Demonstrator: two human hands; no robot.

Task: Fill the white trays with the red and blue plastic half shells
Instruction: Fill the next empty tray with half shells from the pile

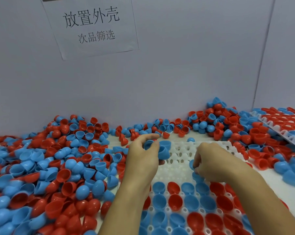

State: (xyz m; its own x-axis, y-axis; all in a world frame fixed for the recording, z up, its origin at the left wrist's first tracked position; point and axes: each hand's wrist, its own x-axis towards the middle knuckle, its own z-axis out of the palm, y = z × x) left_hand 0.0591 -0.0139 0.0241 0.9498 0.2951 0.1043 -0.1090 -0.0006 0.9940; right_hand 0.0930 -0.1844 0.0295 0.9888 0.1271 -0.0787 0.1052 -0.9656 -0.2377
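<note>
Nearest, red and blue shells (190, 202) fill the white tray's (177, 168) front rows. Above its bare middle, the right hand (209, 160) pinches one blue shell (191, 164); the left hand (143, 155) grips several blue shells (163, 149). Loose shells (50, 167) cover the counter beyond.

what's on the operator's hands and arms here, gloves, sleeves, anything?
Nothing worn that shows. The left hand and right hand are bare, with no gloves, rings or tape visible. Both forearms are bare from the wrist down to the bottom edge of the frame, with no sleeve, cuff, watch or wristband in view. Short, plain nails where they show.
</note>
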